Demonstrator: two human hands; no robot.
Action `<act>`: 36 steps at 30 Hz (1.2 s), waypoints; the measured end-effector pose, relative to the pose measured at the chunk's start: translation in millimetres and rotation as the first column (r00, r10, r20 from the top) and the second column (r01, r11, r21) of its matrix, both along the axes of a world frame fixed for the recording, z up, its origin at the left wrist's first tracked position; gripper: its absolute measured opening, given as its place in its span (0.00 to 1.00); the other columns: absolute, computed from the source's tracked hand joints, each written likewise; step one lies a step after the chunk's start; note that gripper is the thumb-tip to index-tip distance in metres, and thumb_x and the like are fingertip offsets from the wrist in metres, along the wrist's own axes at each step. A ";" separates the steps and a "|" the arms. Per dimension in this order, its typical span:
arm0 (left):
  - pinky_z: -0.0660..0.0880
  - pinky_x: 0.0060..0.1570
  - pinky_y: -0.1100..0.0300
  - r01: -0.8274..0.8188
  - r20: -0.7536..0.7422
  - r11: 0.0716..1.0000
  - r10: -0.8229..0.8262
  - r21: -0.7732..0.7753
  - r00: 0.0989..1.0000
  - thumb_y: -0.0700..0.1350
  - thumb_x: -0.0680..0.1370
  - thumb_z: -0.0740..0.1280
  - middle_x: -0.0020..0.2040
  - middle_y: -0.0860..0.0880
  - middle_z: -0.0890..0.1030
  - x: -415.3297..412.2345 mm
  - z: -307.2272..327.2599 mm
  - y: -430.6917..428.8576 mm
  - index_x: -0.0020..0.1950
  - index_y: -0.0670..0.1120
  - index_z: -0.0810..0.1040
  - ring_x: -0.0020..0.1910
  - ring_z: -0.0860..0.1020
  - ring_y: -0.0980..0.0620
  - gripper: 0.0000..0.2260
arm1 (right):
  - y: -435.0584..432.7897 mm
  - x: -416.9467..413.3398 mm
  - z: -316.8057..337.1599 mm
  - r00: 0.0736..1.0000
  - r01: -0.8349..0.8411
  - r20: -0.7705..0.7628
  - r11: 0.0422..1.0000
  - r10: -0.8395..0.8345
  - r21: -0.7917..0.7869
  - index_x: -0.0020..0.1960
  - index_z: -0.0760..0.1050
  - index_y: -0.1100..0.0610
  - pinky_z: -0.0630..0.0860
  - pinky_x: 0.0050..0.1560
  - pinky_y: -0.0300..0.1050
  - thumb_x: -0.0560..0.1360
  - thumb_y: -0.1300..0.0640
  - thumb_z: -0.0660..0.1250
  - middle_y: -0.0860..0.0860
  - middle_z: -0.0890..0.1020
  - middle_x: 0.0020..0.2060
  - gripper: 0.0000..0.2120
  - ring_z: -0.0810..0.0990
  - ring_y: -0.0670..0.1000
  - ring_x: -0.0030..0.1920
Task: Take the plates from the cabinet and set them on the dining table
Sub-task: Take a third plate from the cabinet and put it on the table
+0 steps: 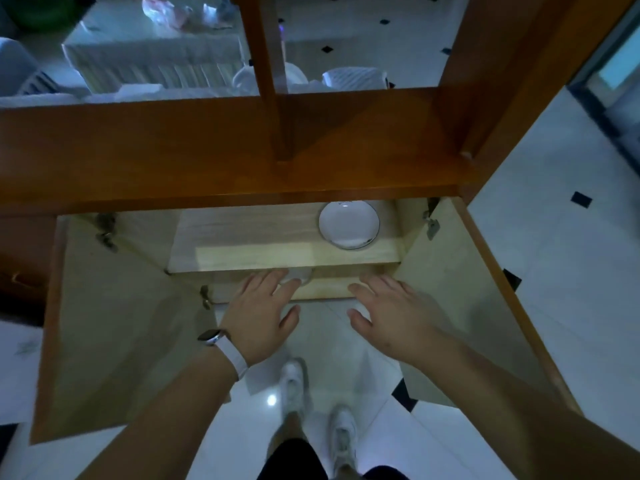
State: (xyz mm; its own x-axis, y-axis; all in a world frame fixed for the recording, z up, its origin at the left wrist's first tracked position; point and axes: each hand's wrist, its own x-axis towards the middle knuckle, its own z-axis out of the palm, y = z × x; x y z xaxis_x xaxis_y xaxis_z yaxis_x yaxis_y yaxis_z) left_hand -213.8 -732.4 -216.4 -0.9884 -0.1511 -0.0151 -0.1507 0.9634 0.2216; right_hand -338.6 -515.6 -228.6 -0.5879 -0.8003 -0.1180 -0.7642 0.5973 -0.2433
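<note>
The white plate (349, 224) lies flat on the upper shelf (242, 233) of the cabinet (207, 150), toward its right end, deeper in than both hands and apart from them. Being round, it has no long axis, so any part of the rim would serve for a grip. The right hand (391, 308) is almost straight below it in the view and looks the nearer; the left hand (261, 306) is off to the plate's left. Both hands are spread, fingers relaxed, holding nothing, at the front edge of the lower shelf (329, 287). A pale rounded thing (299, 276) shows at the left fingertips, too blurred to name
</note>
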 end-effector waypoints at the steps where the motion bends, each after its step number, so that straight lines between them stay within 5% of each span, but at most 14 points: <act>1: 0.72 0.58 0.44 0.015 0.017 1.000 -0.015 0.012 1.000 0.53 0.74 0.58 0.60 0.40 0.80 -8.2 -7.2 -5.6 0.61 0.45 0.79 0.59 0.77 0.39 0.22 | -3.0 -5.6 -6.1 1.000 0.018 0.009 1.000 -0.018 0.007 0.71 0.68 0.50 0.63 0.63 0.48 0.79 0.41 0.53 0.50 0.72 0.68 0.24 0.68 0.53 0.65; 14: 0.69 0.60 0.46 0.127 0.156 0.991 -0.132 0.048 0.979 0.55 0.74 0.59 0.64 0.45 0.78 -113.4 -79.5 -75.6 0.64 0.49 0.78 0.62 0.75 0.42 0.22 | -34.3 -83.3 -67.3 0.944 0.299 0.107 0.947 -0.311 0.117 0.71 0.67 0.53 0.66 0.62 0.53 0.78 0.42 0.54 0.53 0.72 0.67 0.25 0.69 0.56 0.65; 19: 0.69 0.62 0.47 -0.024 0.302 0.975 -0.046 0.222 0.952 0.53 0.78 0.62 0.68 0.45 0.74 -149.8 -130.2 -92.0 0.69 0.47 0.73 0.66 0.70 0.43 0.21 | -48.5 -115.2 -113.1 0.868 0.452 0.176 0.886 -0.464 0.106 0.69 0.68 0.54 0.70 0.57 0.52 0.78 0.41 0.55 0.53 0.74 0.62 0.25 0.72 0.56 0.61; 23: 0.73 0.58 0.48 -0.373 0.446 0.795 0.145 0.478 0.883 0.50 0.80 0.64 0.68 0.44 0.72 -167.8 -172.0 -88.3 0.70 0.48 0.70 0.63 0.72 0.41 0.19 | -57.8 -133.0 -160.6 0.745 0.586 0.323 0.804 -0.584 0.102 0.71 0.65 0.56 0.71 0.55 0.50 0.78 0.44 0.59 0.56 0.74 0.62 0.26 0.73 0.58 0.61; 26: 0.73 0.46 0.53 -0.576 0.541 0.598 0.264 0.557 0.798 0.48 0.80 0.64 0.56 0.43 0.77 -184.3 -199.6 -89.5 0.68 0.46 0.69 0.51 0.77 0.41 0.17 | -64.8 -142.7 -195.0 0.626 0.684 0.438 0.724 -0.646 0.089 0.72 0.64 0.56 0.73 0.55 0.50 0.78 0.45 0.61 0.58 0.73 0.64 0.26 0.74 0.60 0.60; 28: 0.75 0.41 0.59 -0.651 0.567 0.459 0.327 0.605 0.757 0.43 0.80 0.64 0.47 0.43 0.76 -194.0 -215.4 -92.4 0.66 0.43 0.69 0.44 0.77 0.41 0.15 | -67.3 -150.0 -215.4 0.556 0.730 0.500 0.678 -0.664 0.089 0.73 0.62 0.55 0.73 0.58 0.51 0.78 0.45 0.62 0.58 0.71 0.67 0.28 0.74 0.60 0.61; 31: 0.72 0.42 0.64 -0.676 0.568 0.331 0.370 0.658 0.735 0.37 0.80 0.64 0.48 0.41 0.75 -210.8 -238.6 -95.9 0.60 0.45 0.69 0.41 0.74 0.47 0.10 | -68.6 -164.4 -244.6 0.483 0.781 0.600 0.623 -0.637 0.033 0.73 0.62 0.55 0.71 0.61 0.48 0.77 0.47 0.65 0.59 0.72 0.67 0.29 0.74 0.58 0.63; 36: 0.70 0.32 0.73 -0.563 0.431 0.479 0.363 0.673 0.826 0.33 0.79 0.63 0.39 0.48 0.73 -247.6 -277.3 -93.9 0.57 0.44 0.68 0.38 0.73 0.54 0.10 | -71.3 -189.6 -282.4 0.510 0.793 0.634 0.603 -0.581 -0.085 0.73 0.63 0.59 0.67 0.55 0.38 0.76 0.49 0.68 0.59 0.77 0.62 0.31 0.77 0.54 0.59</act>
State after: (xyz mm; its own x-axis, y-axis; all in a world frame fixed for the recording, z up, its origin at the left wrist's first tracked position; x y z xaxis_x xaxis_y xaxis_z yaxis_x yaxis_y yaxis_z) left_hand -461.4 -826.3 -493.6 -0.7317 -0.4195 -0.5372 -0.6582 0.2301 0.7168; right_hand -528.2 -586.9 -511.1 -0.8950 -0.2056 -0.3959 0.1653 0.6715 -0.7224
